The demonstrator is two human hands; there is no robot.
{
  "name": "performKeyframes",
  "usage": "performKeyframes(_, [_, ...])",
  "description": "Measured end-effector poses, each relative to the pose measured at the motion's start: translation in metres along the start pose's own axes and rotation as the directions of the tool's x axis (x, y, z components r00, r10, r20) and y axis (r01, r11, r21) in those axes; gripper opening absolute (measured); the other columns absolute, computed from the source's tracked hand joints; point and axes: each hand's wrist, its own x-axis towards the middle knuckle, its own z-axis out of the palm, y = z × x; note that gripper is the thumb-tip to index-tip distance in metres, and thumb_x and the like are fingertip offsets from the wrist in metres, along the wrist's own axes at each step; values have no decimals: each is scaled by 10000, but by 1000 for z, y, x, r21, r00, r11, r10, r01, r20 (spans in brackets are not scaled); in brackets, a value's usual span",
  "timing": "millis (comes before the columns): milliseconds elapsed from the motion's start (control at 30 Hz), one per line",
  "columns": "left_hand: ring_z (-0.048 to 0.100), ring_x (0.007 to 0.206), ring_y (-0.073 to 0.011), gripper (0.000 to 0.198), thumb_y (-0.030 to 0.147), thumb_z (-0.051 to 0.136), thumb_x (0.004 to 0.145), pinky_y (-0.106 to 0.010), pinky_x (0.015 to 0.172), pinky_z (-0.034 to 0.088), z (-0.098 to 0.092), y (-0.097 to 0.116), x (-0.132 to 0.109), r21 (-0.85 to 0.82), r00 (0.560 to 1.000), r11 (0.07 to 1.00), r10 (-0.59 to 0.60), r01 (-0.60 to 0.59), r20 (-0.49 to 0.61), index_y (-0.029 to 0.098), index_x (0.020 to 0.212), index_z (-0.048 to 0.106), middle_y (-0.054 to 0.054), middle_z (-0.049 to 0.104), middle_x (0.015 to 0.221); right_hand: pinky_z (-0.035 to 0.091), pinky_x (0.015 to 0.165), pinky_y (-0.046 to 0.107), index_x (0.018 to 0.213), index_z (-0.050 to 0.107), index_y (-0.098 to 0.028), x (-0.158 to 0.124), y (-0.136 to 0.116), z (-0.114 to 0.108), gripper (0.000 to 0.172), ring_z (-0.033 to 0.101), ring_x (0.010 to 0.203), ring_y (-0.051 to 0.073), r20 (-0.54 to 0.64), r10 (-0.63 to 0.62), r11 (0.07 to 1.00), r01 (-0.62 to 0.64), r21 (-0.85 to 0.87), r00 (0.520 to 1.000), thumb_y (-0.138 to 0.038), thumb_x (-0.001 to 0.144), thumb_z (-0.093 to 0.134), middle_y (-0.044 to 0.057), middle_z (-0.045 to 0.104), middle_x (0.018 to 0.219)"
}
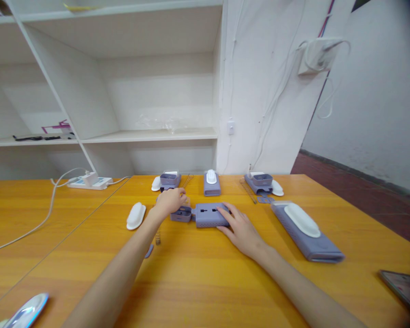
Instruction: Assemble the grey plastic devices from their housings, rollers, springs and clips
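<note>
My right hand (241, 230) grips the right end of a purple plastic housing (205, 221) lying flat on the table, thumb in front and fingers on top. Two dark slots show in its upper face. Joined to its left side is a small purple open-topped compartment (181, 217). Just above that compartment is my left hand (171, 200), its fingers curled together; what they hold, if anything, I cannot make out. A coil spring (158, 237) and a small purple piece (149, 251) lie by my left forearm. Further left sits a white oval part (135, 216).
Purple units with white parts stand at the back left (170, 180), back middle (212, 184) and back right (259, 182). A larger purple unit (307, 232) lies to the right, near a phone (403, 287). A power strip (90, 182) trails cable at left. White shelves (150, 136) rise behind.
</note>
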Motion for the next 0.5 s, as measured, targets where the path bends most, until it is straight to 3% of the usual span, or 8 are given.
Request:
performKeyframes(333, [619,981,-273,375,353,322,877,-391,824,446,0,-3,-9,5,997,998,55,-55,-52,296,1119,603,-72,663,1087,401,969,448,1340,410,-258,0,0,0,503,457,1180,273,0,2,1000,-2,5,1000,-330,857,530,100,396,1374])
performKeyframes(500, [623,956,-284,369,394,448,841,-384,785,448,7,-2,-16,14,992,998,57,-56,-115,267,1171,552,-99,665,1055,406,966,450,1336,415,-262,0,0,0,504,464,1173,272,-9,5,1000,-5,10,1000,-324,851,538,98,401,1370])
